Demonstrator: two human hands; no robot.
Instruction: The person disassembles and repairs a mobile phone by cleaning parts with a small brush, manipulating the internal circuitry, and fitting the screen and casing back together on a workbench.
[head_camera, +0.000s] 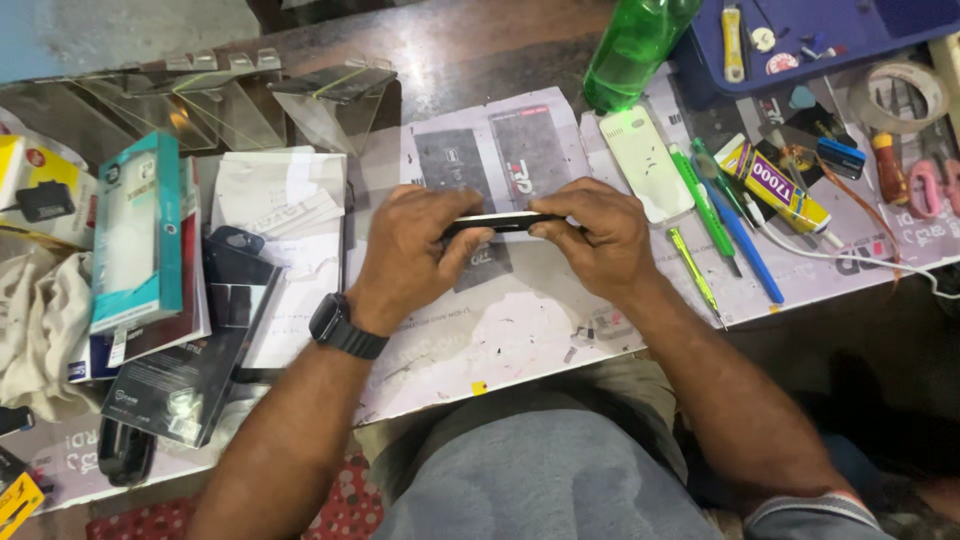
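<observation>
Both of my hands hold a thin black phone (500, 221) edge-on above a white work mat (520, 320). My left hand (415, 250), with a black watch on its wrist, grips the phone's left end. My right hand (595, 235) pinches the right end with fingertips along the top edge. The phone is level and seen from its side, so its screen is hidden.
A green bottle (632, 45), a white phone back cover (645, 160), a yellow glue tube (775, 183), green and blue screwdrivers (705, 205), a tape roll (900, 95) and a blue tray (830, 30) lie right. Boxed packages (140, 240), papers and clear stands (200, 100) crowd the left.
</observation>
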